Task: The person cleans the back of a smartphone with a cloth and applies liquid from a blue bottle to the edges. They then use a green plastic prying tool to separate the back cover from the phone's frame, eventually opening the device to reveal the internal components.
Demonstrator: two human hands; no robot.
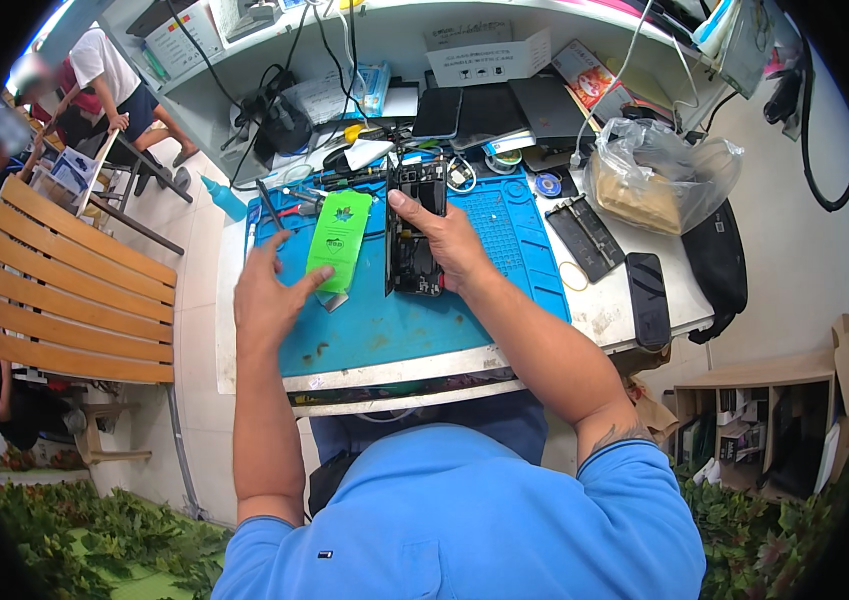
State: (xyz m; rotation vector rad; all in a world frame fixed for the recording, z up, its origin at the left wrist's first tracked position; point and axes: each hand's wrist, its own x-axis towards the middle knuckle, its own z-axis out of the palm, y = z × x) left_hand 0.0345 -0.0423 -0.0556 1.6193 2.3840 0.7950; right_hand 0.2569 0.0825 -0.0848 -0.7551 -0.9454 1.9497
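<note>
My right hand (450, 240) grips an opened smartphone (417, 250), its inner parts showing and a thin dark panel standing along its left edge. My thumb lies across the phone, and the other fingers are hidden behind it. To the left, a bright green flat packet (338, 235) rests on the blue work mat (374, 345). My left hand (269, 290) is open beside the packet, fingers spread and the thumb tip over its lower left edge. A small greyish piece (332, 301) sticks out from under the packet.
Right of the mat are a dark phone housing (585, 238), a black phone (647, 299) and a plastic bag (659, 180) with a tan block inside. Tools and cables crowd the back. A light-blue bottle (222, 198) stands at the left edge. People are near a wooden bench (79, 285).
</note>
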